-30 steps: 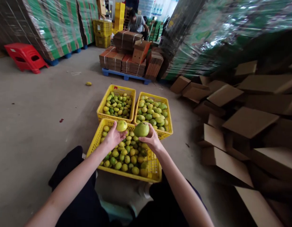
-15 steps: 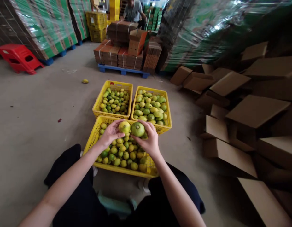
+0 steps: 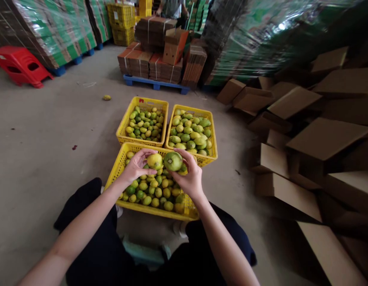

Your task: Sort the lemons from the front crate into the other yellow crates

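My left hand (image 3: 137, 166) grips a yellow lemon (image 3: 154, 161) between thumb and fingers. Beside it, my right hand (image 3: 190, 173) is closed around a larger green lemon (image 3: 173, 161). The two fruits are held side by side above the near yellow crate (image 3: 154, 213), which holds many yellow and green lemons (image 3: 146, 200). Behind it stand two more yellow crates: the left one (image 3: 120, 137) has smaller green and yellow lemons, and the right one (image 3: 214, 139) has larger ones. My forearms and hands cover part of the near crate.
A single lemon (image 3: 107, 97) lies on the floor at the left, near a red stool (image 3: 21, 65). Flattened cartons (image 3: 136, 63) sit on a blue pallet (image 3: 155, 84). Loose cardboard boxes (image 3: 327, 137) crowd the right. A person (image 3: 172, 8) is behind the cartons.
Both hands keep hold of their lemons over the near crate. The green one has turned slightly. The view has tilted down a little, so the background sits higher.
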Tool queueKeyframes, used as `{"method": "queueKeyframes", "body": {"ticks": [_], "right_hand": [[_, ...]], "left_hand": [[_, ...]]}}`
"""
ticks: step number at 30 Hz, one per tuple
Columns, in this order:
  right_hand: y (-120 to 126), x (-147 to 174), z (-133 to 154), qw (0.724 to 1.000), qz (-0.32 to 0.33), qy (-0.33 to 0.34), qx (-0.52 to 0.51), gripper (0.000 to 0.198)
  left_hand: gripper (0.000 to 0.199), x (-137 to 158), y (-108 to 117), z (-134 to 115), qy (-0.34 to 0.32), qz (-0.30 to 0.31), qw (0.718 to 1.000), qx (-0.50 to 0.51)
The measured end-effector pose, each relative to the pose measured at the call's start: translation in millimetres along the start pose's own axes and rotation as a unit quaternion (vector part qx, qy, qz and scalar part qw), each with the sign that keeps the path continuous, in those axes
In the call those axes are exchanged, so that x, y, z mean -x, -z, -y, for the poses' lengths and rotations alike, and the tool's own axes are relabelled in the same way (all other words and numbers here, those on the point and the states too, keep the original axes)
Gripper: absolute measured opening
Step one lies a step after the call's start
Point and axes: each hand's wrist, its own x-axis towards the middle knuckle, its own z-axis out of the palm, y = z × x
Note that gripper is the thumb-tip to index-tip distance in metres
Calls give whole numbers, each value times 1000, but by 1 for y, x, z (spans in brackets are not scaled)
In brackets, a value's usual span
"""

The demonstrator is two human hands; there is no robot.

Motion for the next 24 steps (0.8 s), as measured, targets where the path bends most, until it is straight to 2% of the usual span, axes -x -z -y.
{"method": "queueKeyframes", "body": {"ticks": [2, 3, 5, 7, 8, 10, 12, 14, 16, 18, 20, 22, 24], "right_hand": [[-1, -1, 1, 987, 42, -103, -112, 58], [-2, -1, 0, 966, 71, -171, -180, 56], [-6, -1, -2, 890, 136, -310, -304, 54], [-10, -1, -5, 808, 180, -414, -377, 60], [-12, -1, -7, 781, 189, -447, -394, 62], [-15, -2, -11, 761, 183, -479, -397, 61], [-17, -3, -14, 766, 168, -485, -388, 61], [-18, -3, -14, 783, 152, -471, -378, 60], [-18, -2, -13, 827, 105, -419, -361, 56], [-17, -1, -9, 891, 25, -324, -316, 53], [-15, -1, -4, 945, -36, -212, -246, 59], [-11, -1, -1, 977, -53, -112, -174, 66], [-8, -1, 1, 992, -53, -36, -107, 65]], "left_hand": [[55, 2, 1, -4, 45, 19, 999, -7], [53, 3, 0, -6, 81, 29, 996, -9], [58, 6, -3, -6, 156, 35, 987, -2], [66, 7, -6, -3, 202, 23, 979, 17], [68, 8, -8, 0, 211, 17, 977, 25], [69, 7, -10, 5, 217, 19, 975, 34], [71, 6, -10, 9, 217, 26, 975, 40], [71, 4, -9, 10, 214, 20, 975, 49], [66, 4, -9, 8, 178, -10, 983, 42], [64, 5, -11, 3, 87, -58, 995, 3], [65, 7, -12, -3, -21, -84, 995, -48], [62, 9, -13, -8, -89, -70, 990, -83], [56, 11, -11, -10, -119, -40, 987, -101]]}}
